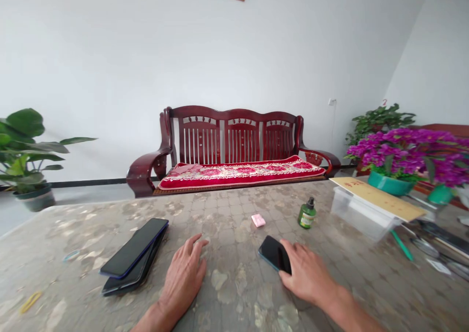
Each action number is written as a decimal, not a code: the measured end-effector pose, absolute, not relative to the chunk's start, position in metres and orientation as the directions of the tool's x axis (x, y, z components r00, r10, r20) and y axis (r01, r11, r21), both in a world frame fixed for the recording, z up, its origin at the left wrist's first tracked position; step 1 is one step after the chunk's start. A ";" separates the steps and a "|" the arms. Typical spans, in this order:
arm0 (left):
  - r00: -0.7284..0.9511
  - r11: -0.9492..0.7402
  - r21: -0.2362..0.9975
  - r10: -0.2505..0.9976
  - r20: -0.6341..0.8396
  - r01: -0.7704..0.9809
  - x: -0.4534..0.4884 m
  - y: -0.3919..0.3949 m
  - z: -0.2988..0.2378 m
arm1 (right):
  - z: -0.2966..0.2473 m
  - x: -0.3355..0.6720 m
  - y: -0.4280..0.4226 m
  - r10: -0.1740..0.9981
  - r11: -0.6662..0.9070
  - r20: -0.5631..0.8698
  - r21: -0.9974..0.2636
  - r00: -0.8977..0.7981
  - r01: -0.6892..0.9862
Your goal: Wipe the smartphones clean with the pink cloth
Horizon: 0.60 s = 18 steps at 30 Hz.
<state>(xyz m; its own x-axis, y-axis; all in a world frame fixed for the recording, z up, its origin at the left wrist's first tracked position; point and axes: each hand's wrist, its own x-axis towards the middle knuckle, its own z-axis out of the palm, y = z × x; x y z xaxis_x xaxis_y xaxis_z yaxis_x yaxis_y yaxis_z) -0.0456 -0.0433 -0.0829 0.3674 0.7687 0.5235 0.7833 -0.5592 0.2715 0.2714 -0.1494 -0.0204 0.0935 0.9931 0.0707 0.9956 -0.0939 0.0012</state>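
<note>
Right hand (306,271): grasping a dark phone (273,251) by its end nearest me, thumb on the near edge, fingers along the other. Phone lies at 10 o'clock from that hand, screen up; whether it is fully on the patterned tabletop (234,293), I cannot tell.

Left hand (185,268): released, nothing held, fingers loosely bent. At 9–10 o'clock from it, two stacked phones: the upper phone (135,246) sits askew over the lower phone (137,276).

Taken from the gripped phone: pink packet (258,220) near, 11 o'clock; green bottle (306,215) upright, 1 o'clock; clear plastic box (361,219) with a yellow card (377,197) on top, 2 o'clock.
</note>
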 end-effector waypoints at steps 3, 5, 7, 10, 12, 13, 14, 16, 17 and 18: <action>0.369 -0.560 0.283 0.774 0.514 0.779 -0.046 -0.042 -0.084 | -0.022 0.311 -0.159 0.972 -0.221 0.090 0.045 0.216 0.974; 0.372 -0.563 0.289 0.775 0.511 0.774 -0.046 -0.042 -0.084 | -0.024 0.338 -0.164 0.953 -0.293 0.100 0.074 0.286 0.953; 0.377 -0.568 0.289 0.771 0.513 0.770 -0.046 -0.041 -0.085 | -0.025 0.363 -0.167 0.931 -0.358 0.102 0.084 0.350 0.930; 0.387 -0.579 0.276 0.761 0.522 0.767 -0.047 -0.040 -0.087 | -0.027 0.396 -0.167 0.908 -0.414 0.103 0.080 0.406 0.907; 0.398 -0.589 0.264 0.752 0.524 0.764 -0.047 -0.039 -0.089 | -0.027 0.411 -0.165 0.895 -0.444 0.096 0.080 0.436 0.892; 0.406 -0.595 0.259 0.748 0.525 0.761 -0.047 -0.038 -0.089 | -0.026 0.416 -0.163 0.887 -0.460 0.091 0.081 0.453 0.884; 0.414 -0.601 0.254 0.744 0.524 0.758 -0.048 -0.037 -0.090 | -0.026 0.421 -0.161 0.879 -0.475 0.084 0.082 0.469 0.876; 0.426 -0.608 0.246 0.739 0.522 0.755 -0.048 -0.036 -0.091 | -0.023 0.426 -0.156 0.869 -0.494 0.069 0.083 0.490 0.865; 0.427 -0.608 0.243 0.739 0.522 0.756 -0.048 -0.036 -0.091 | -0.022 0.428 -0.154 0.867 -0.497 0.059 0.086 0.494 0.863; 0.426 -0.607 0.240 0.739 0.522 0.758 -0.049 -0.036 -0.092 | -0.020 0.429 -0.152 0.867 -0.499 0.046 0.088 0.497 0.862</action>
